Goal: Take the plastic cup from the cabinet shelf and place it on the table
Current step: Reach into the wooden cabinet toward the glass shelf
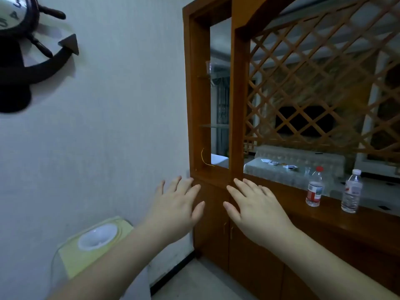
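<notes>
Against the white wall [112, 131] stands a tall wooden cabinet [218, 215] whose narrow open column holds glass shelves, with a wide lattice screen [313, 87] stretching to its right. High on the upper glass shelf [203, 76] sits the plastic cup [209, 67], small, clear and pale, hard to make out against the bright room behind it. Beyond the lattice a cloth-covered table [287, 167] shows, scattered with small items. On the cabinet's long wooden ledge [368, 219] stand two water bottles, one with a red cap [314, 187] and one with a white cap [351, 191], well apart from the cup. A yellow-green water dispenser top [95, 241] sits low by the wall, under the left forearm. Both hands are raised in front of the lower cabinet doors, well below the cup: the left hand [177, 206] and the right hand [257, 208] are flat, fingers spread, holding nothing. The space between hands and shelf is open.
</notes>
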